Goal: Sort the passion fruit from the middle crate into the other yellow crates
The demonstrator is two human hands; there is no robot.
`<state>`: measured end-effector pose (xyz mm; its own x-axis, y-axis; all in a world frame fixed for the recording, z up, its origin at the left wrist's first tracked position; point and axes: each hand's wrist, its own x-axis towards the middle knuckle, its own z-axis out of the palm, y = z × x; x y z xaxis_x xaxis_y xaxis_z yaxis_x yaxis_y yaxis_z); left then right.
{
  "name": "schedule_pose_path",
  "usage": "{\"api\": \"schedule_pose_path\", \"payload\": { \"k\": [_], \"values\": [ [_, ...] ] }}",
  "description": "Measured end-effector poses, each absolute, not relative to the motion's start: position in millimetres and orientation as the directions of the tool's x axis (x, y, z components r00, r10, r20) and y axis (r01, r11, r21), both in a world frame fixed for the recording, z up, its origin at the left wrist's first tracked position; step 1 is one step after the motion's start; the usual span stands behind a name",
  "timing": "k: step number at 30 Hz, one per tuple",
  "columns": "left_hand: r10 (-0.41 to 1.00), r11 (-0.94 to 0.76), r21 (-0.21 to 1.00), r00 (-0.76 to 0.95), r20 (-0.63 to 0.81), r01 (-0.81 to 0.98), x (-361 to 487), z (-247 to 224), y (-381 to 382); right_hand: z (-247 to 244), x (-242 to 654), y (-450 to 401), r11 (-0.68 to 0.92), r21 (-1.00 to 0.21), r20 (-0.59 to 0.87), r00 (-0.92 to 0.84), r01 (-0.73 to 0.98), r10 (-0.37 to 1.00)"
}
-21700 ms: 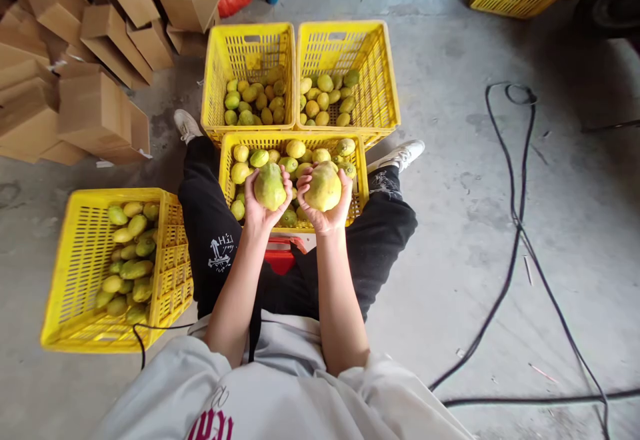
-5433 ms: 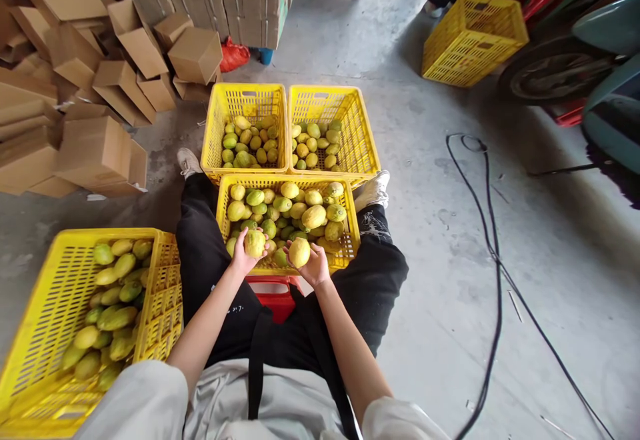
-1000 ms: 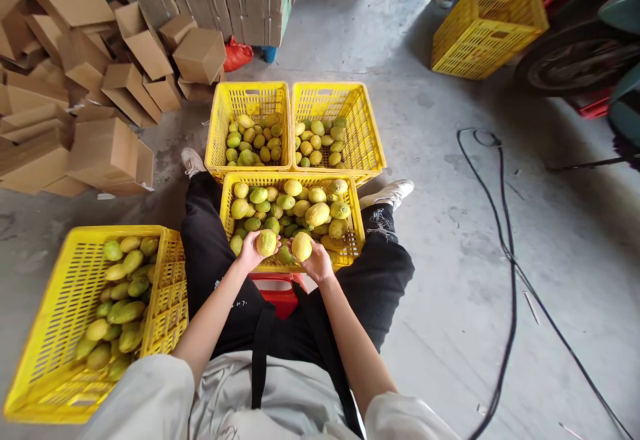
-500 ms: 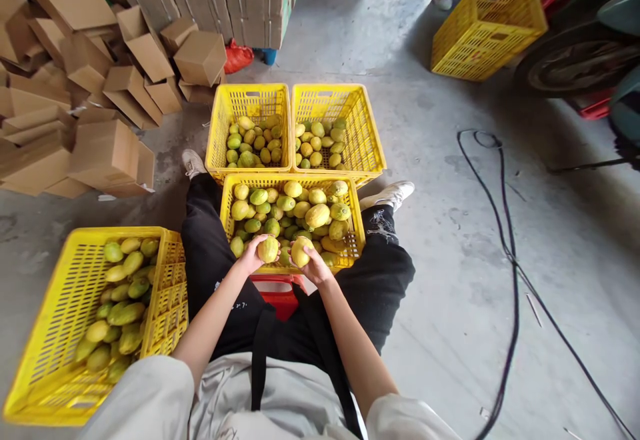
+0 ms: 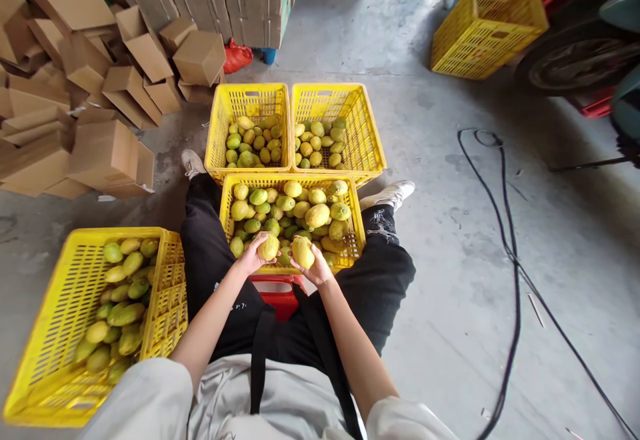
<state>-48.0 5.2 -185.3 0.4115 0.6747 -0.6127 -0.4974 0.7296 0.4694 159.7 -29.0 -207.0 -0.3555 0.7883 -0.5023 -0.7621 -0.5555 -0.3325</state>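
The left hand (image 5: 255,256) had its fingers wrapped round one yellowish fruit (image 5: 269,247), and the right hand's (image 5: 319,269) fingers were gripping another fruit (image 5: 303,252). Both were up over the near edge of the middle crate (image 5: 359,227), pretty loaded with fruit. Two more yellow crates (image 5: 211,127) sat just past it, fruit inside too.

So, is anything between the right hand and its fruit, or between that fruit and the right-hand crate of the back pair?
Nothing visible separates the right hand from its yellow fruit. Between that fruit and the back pair's right-hand crate lie the near crate, the loose fruit inside it and its far rim.
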Motion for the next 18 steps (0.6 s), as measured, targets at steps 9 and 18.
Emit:
{"api": "schedule_pose_path", "payload": {
  "k": [9,18],
  "values": [
    [0.653,0.714,0.379,0.364,-0.664,-0.589,-49.2,-182.7,9.1,-207.2,159.9,-25.4,-0.496,-0.302,-0.558,-0.271,-0.814,0.784],
    [0.642,0.7,0.356,0.329,-0.692,-0.619,-46.2,-181.0,11.3,-210.3,155.5,-26.5,-0.46,-0.346,-0.5,-0.254,-0.818,0.828]
  ]
}}
